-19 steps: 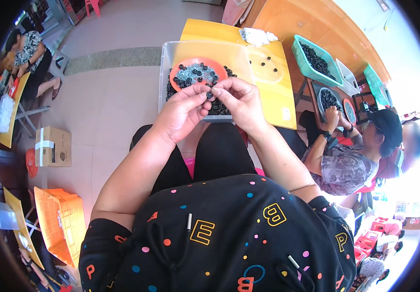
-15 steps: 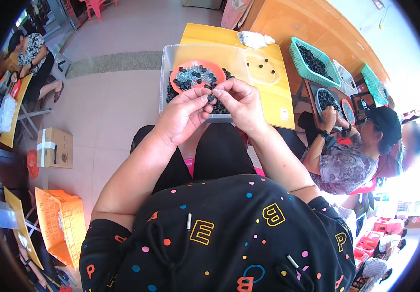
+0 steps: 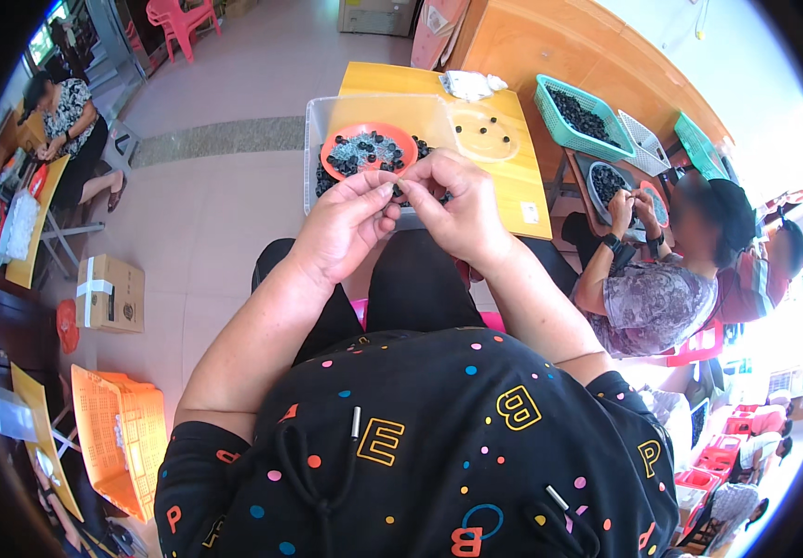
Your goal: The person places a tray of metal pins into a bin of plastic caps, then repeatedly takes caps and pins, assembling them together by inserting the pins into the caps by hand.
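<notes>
In front of my lap, my left hand (image 3: 346,223) pinches a small round black part (image 3: 397,190) between thumb and fingers. My right hand (image 3: 465,212) meets it there, thumb and forefinger closed at the part's upper side; whether they grip a second small piece cannot be seen. Just beyond my hands stands a translucent plastic bin (image 3: 327,110), holding many loose black parts (image 3: 424,149). An orange-red plate (image 3: 410,147) rests in it, carrying thin clear bluish pieces (image 3: 352,151) and several black parts.
The bin adjoins a yellow table (image 3: 518,181) with a white bag (image 3: 471,85) and a few black parts. A co-worker (image 3: 667,298) sits at right beside a teal basket (image 3: 574,137) of black parts. Left are a carton (image 3: 120,302), an orange crate (image 3: 94,432) and another seated person (image 3: 76,112).
My right fingers have curled more over the black part, which now shows less. Both hands stay together. The view has shifted slightly, and the co-worker's hands at right have moved apart.
</notes>
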Tool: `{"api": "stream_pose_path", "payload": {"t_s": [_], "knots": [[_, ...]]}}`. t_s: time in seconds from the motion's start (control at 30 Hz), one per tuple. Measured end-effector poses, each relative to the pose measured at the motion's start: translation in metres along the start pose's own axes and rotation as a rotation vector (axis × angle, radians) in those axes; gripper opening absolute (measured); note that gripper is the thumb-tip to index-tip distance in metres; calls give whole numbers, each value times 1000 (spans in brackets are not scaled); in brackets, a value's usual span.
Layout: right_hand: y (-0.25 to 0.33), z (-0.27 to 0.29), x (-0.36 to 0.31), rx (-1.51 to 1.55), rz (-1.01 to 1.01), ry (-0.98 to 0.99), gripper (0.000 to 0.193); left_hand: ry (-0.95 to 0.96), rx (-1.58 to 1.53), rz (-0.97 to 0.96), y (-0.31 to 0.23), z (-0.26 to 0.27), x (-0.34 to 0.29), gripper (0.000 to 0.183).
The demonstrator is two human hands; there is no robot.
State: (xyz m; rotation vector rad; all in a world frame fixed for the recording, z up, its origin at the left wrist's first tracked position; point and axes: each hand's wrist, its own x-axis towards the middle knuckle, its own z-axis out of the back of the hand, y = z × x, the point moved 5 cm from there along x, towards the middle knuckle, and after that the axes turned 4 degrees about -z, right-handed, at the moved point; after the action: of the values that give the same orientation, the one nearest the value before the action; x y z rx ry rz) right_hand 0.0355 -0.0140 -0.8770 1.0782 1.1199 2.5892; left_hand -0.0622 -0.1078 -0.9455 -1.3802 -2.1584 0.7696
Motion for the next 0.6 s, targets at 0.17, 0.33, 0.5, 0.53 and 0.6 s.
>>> {"api": "stream_pose_path", "payload": {"t_s": [0.17, 0.33, 0.5, 0.53, 0.6], "knots": [[13, 5, -3, -68, 115, -21, 8, 2, 12, -31, -3, -11, -7, 12], [37, 7, -6, -41, 101, -1, 7, -1, -68, -15, -10, -22, -24, 12], [71, 11, -11, -49, 199, -13, 20, 23, -104, -4, -24, -45, -38, 12], [79, 12, -11, -61, 222, -24, 21, 51, -108, -4, -27, -50, -39, 12], [81, 14, -13, -68, 234, -37, 21, 42, -106, 4, -23, -53, -41, 12]]}}
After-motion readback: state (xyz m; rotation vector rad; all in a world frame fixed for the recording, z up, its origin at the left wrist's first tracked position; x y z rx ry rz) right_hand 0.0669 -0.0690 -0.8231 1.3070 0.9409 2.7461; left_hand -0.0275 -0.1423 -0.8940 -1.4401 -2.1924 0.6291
